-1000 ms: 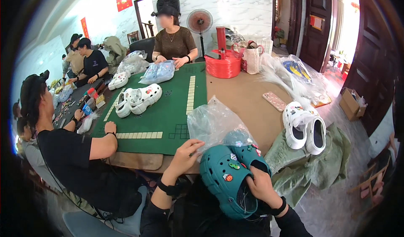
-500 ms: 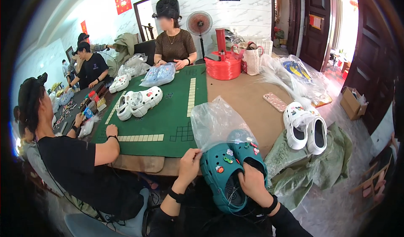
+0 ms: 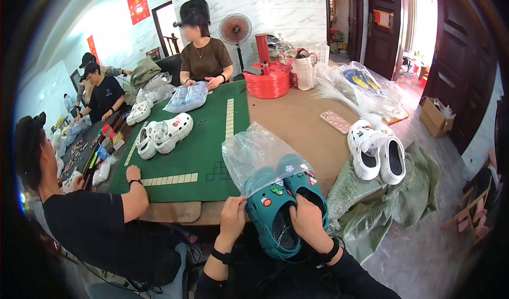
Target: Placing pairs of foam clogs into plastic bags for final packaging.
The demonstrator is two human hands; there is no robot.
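Note:
A pair of teal clogs (image 3: pixel 261 205) with small colourful charms is at the table's near edge, toes pointing away from me. Over their toes lies a clear plastic bag (image 3: pixel 247 149), its far part spread across the tabletop. My left hand (image 3: pixel 232 218) pinches the bag's edge beside the left clog. With its fingers tucked into the opening of the right clog, my right hand (image 3: pixel 310 222) grips the pair; those fingertips are hidden. A thin clear tie shows at the left clog's heel.
White clogs (image 3: pixel 365 163) rest on a green sack (image 3: pixel 366 209) to the right, near a pink phone case (image 3: pixel 335 122). More white clogs (image 3: pixel 165 134) stand on the green mat (image 3: pixel 212 140). A red plastic twine roll (image 3: pixel 268 84) is farther back. Other people sit across and left.
The bag has come farther down over the toes of both clogs, with my left hand still at its edge. My view has turned slightly right.

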